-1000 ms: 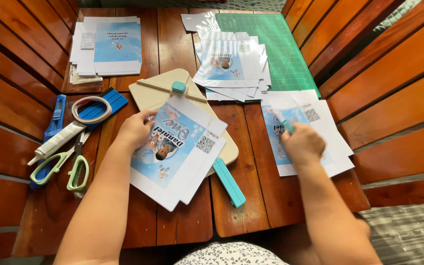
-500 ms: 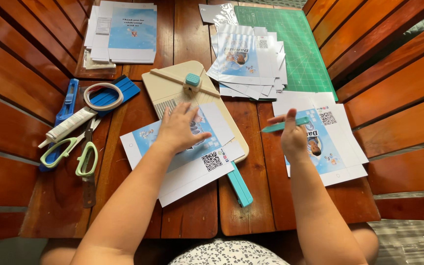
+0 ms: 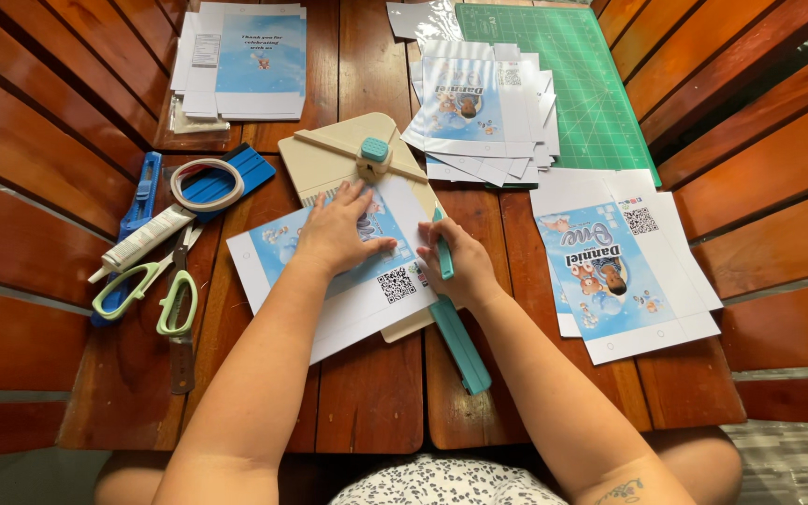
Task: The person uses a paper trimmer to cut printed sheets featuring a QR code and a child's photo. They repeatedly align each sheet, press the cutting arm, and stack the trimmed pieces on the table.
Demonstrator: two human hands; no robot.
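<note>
Surface: slatted red-brown wooden surface (image 3: 367, 393), papers spread across it.
Left hand (image 3: 337, 232): flat and open, pressing a printed blue sheet (image 3: 348, 290) onto the beige scoring board (image 3: 329, 159).
Right hand (image 3: 455, 262): grip closed on a teal scoring tool (image 3: 442, 251), tip at the sheet's right edge.
Done, seemingly: fanned stack of sheets (image 3: 479, 112), far.
Left: flat sheets (image 3: 624, 271), right.
Idle: green scissors (image 3: 156, 295), left.

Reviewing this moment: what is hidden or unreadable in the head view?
- Tip of the teal tool: hidden inside the right hand.
- Middle of the printed sheet: covered by the left hand.
- Trimmer board: near part lies under the sheet.
- Green cutting mat: cut off by the top edge.
</note>
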